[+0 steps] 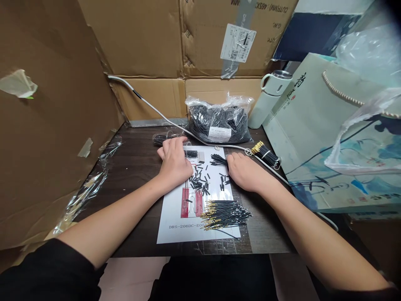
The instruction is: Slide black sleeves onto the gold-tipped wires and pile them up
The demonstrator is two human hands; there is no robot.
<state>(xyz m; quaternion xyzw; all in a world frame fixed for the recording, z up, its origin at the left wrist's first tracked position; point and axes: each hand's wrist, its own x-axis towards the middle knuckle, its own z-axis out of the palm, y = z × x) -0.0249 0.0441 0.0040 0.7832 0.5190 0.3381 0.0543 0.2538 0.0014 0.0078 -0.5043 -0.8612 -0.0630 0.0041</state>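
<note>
My left hand (176, 162) is bent over the back left of a printed white sheet (169, 234), its fingertips mostly hidden. Thin black rods or wires (191, 154) stick out on its right side, against a small pale block (201, 157). What its curled fingers grip cannot be made out. My right hand (243, 170) is closed on a bundle of black wires (218, 159), whose ends point left. Between the hands lie many short black tubes (197, 180), with a few more (222, 182) below the right hand. Nearer to me rests a pile of gold-tipped black wires (225, 214).
At the back stands a clear bag of black pieces (216, 121). A pale bottle (270, 98) and a large paper bag (316, 138) are on the right. A tied gold-tipped wire bundle (266, 154) lies beside a white cable (156, 112). Cardboard walls (138, 37) enclose the table.
</note>
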